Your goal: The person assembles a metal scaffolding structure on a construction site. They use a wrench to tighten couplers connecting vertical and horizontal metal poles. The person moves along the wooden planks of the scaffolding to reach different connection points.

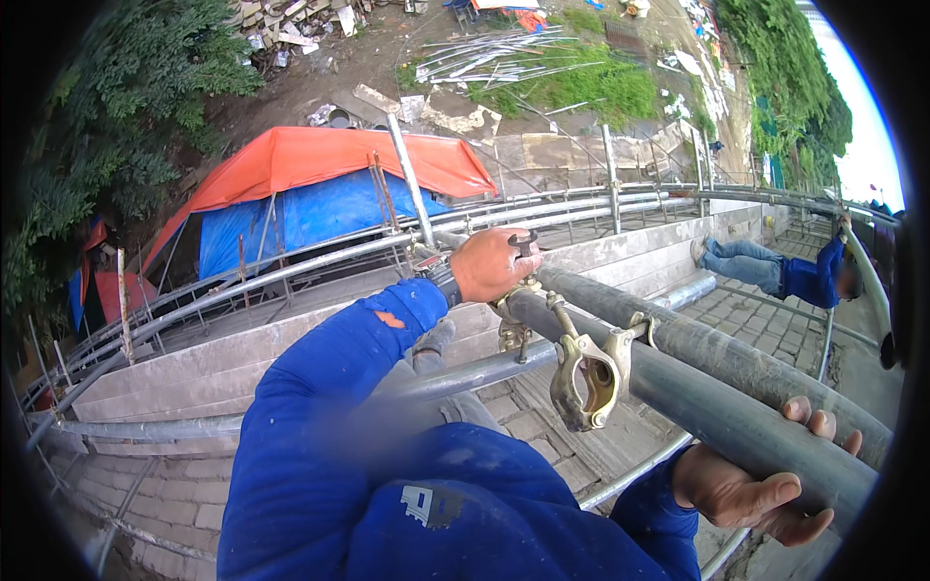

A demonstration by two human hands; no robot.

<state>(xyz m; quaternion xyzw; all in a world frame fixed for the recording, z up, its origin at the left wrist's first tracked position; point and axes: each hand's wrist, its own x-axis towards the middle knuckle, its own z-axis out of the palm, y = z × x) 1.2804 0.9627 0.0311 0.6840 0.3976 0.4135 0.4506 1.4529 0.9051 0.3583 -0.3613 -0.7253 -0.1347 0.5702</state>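
Observation:
My left hand (496, 265) is closed around a wrench with a dark forked end (523, 241), right above a scaffold clamp (513, 335) at the near pipe's end. The wrench's handle is hidden in my fingers. My right hand (746, 496) cups the near grey scaffold pipe (697, 407) from below, with fingertips showing on its far side and the thumb on the near side. Alongside lies a second, rougher pipe (717, 349). Between my hands, a brass-coloured swivel coupler (593, 380) hangs off the near pipe with its ring facing me.
A lower horizontal pipe (465, 380) crosses in front of my body. Beyond stand guard rails (615, 179) and grey planks (194, 363). At right, a co-worker in blue (804, 276) holds a pole. An orange tarp (329, 160) and loose pipes (494, 58) lie farther down.

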